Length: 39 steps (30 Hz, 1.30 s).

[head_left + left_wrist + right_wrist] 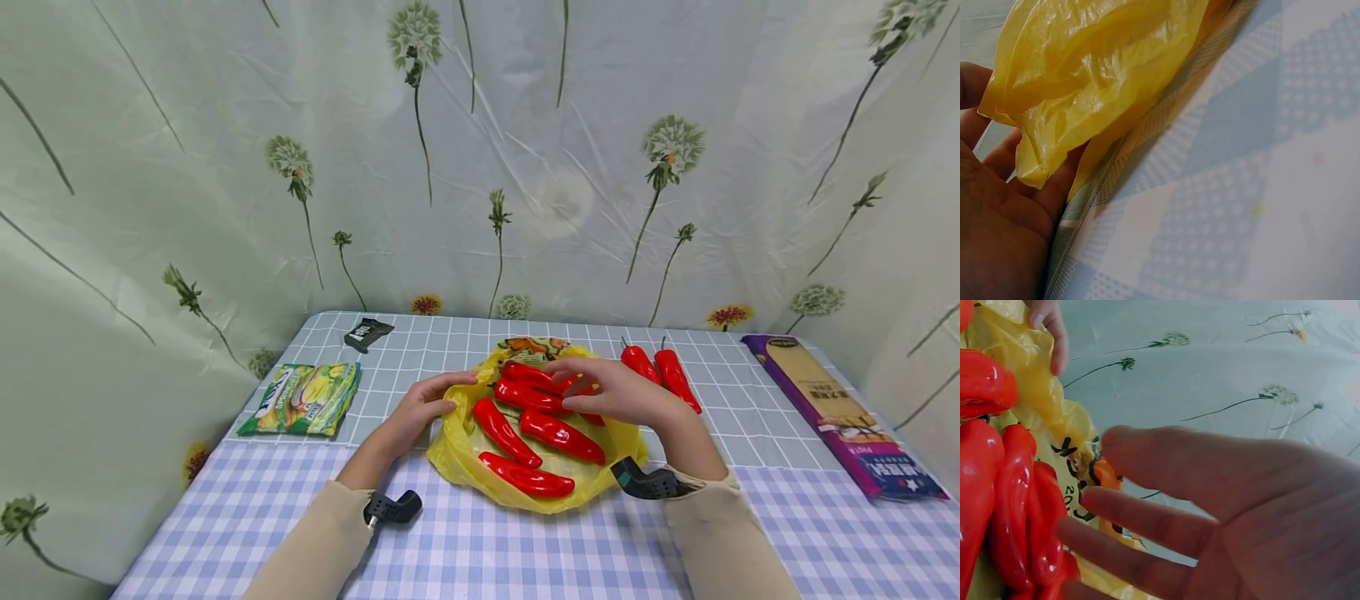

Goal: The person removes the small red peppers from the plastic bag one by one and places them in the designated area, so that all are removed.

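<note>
A yellow plastic bag [450, 454] lies spread wide on the table, with several glossy red chili peppers [561, 435] inside it. My left hand [414, 410] is at the bag's left rim, its fingers loosely extended against the plastic. In the left wrist view, crumpled yellow plastic [1097, 81] hangs in front of the fingers, and the palm shows uncurled. Over the right part of the bag hovers my right hand [618, 390], fingers apart and holding nothing. Its wrist view shows red peppers [1013, 506] beside the fingertips.
Two more red peppers [677, 380] lie behind the right hand. A long purple-and-tan package [832, 408] lies along the right side. At left are a green-yellow packet [300, 400] and a small black packet [367, 333]. A flower-print curtain [480, 167] hangs behind the table.
</note>
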Available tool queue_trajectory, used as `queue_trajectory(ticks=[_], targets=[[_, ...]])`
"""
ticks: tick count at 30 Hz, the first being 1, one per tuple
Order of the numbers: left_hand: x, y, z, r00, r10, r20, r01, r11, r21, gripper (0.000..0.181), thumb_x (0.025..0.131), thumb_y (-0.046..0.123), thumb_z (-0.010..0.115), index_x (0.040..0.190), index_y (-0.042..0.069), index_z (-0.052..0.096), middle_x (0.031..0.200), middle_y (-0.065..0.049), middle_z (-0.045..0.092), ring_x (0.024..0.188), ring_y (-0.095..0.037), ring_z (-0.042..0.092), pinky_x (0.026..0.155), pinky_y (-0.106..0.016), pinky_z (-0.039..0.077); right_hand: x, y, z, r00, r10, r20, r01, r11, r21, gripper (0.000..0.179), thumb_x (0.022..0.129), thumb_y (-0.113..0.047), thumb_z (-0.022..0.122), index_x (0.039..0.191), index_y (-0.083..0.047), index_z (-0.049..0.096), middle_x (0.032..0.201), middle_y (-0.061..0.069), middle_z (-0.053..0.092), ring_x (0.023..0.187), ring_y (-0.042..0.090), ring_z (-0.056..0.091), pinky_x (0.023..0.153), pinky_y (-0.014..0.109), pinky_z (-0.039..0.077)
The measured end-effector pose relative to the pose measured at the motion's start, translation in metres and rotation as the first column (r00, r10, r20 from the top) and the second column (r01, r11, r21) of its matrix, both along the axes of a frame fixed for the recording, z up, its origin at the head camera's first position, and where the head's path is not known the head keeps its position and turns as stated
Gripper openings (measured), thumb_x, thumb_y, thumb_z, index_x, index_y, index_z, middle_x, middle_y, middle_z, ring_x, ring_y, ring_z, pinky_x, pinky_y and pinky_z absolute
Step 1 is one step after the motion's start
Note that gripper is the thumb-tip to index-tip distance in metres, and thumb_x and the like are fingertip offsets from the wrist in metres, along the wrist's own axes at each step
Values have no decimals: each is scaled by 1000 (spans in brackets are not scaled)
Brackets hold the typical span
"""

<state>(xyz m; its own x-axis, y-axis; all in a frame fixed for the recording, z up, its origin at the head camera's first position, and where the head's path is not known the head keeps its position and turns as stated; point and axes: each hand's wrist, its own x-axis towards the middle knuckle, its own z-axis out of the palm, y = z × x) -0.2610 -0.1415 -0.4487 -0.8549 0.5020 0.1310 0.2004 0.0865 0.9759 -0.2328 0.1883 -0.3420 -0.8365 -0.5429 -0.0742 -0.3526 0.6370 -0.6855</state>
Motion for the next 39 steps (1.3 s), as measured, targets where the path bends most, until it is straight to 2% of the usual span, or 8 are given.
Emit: queue_trajectory(ticks=[5, 9, 14, 23, 33, 39], targets=[[1, 0, 0, 1000, 2, 0, -2, 1000, 1, 45, 93, 10, 51, 138, 7, 57, 155, -8, 47, 148, -30, 37, 120, -47, 35, -2, -1, -6, 995, 56, 86, -56, 998, -2, 49, 91, -13, 69, 139, -13, 57, 133, 16, 63, 115, 33, 65, 84, 39, 62], [1, 0, 0, 1000, 3, 1, -3, 1000, 3, 45, 93, 9, 50, 138, 7, 57, 155, -8, 47, 148, -30, 37, 121, -51, 32, -4, -2, -12, 992, 76, 100, -78, 997, 16, 49, 90, -11, 70, 137, -14, 59, 132, 14, 63, 114, 31, 65, 85, 37, 62], [0, 0, 0, 1000, -4, -3, 4, 1000, 8, 45, 94, 9, 50, 139, 5, 57, 155, -11, 47, 148, -32, 37, 121, -53, 31, -6, -4, -16, 990, 75, 123, -80, 996, 40, 48, 89, -12, 71, 135, -18, 62, 130, 11, 64, 114, 28, 63, 83, 35, 62], [1, 0, 2, 1000, 1, 5, -1, 1000, -4, 45, 94, 9, 50, 138, 8, 57, 155, -8, 47, 148, -29, 38, 118, -39, 38, -6, -8, -22, 981, 87, 175, -101, 992, 71, 46, 88, -16, 73, 133, -20, 64, 126, 7, 66, 115, 25, 61, 88, 36, 60], [0, 1, 1, 1000, -7, -3, 7, 1000, 12, 45, 94, 10, 50, 138, 6, 57, 155, -11, 47, 148, -33, 37, 121, -53, 31, -5, -14, -26, 975, 67, 214, -89, 991, 98, 53, 84, -15, 77, 134, -21, 62, 120, 4, 66, 109, 20, 61, 86, 37, 61], [-1, 1, -1, 1000, 1, 1, -1, 1000, 3, 44, 94, 9, 49, 138, 5, 57, 155, -10, 47, 148, -32, 37, 121, -52, 31, -6, -16, -31, 972, 67, 226, -92, 990, 103, 56, 82, -12, 78, 134, -25, 62, 119, 2, 66, 109, 20, 60, 85, 37, 61]])
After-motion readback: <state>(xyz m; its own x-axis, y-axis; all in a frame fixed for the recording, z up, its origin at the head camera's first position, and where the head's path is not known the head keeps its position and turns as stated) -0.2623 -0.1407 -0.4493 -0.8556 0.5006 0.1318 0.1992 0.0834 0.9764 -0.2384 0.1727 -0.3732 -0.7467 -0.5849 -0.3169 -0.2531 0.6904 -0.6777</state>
